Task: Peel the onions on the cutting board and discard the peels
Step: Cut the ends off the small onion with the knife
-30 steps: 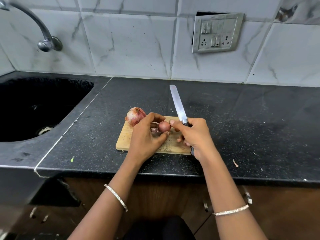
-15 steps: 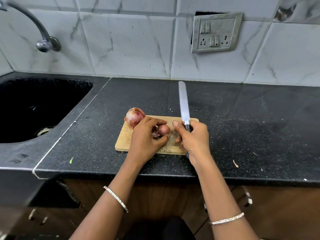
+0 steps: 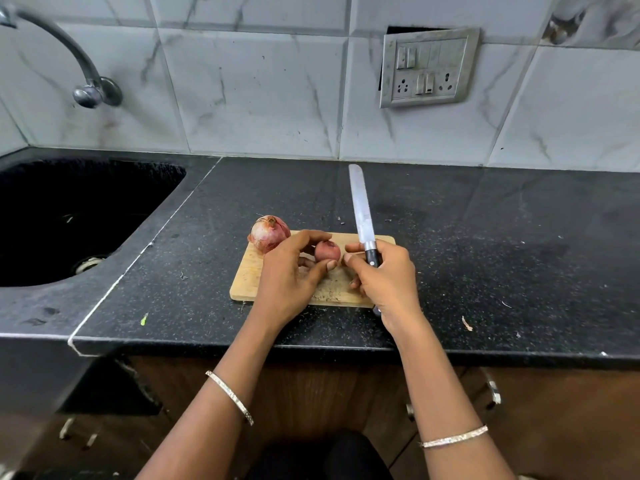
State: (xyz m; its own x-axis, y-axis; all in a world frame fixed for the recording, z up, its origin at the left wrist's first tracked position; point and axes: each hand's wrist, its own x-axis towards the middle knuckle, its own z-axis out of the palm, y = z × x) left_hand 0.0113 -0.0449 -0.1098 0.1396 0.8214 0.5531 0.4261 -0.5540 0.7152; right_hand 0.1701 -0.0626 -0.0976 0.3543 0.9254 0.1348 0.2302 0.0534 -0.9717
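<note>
A rectangular wooden cutting board [image 3: 247, 275] lies on the black speckled stone counter [image 3: 485, 254]. The right hand [image 3: 388, 282] grips a long black-handled steel knife [image 3: 360, 209]. A papery red onion [image 3: 268, 233] sits at the board's far-left corner. The left hand [image 3: 287, 282] pinches a smaller pink onion [image 3: 327, 251] above the board.

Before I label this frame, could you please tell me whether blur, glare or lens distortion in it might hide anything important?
Head view: the small onion and knife are sharp, with only a mild sheen on the blade. Head view: the sink bowl is nearly black, its detail lost. Head view: wide-angle bowing curves the countertop edge and tile lines.
</note>
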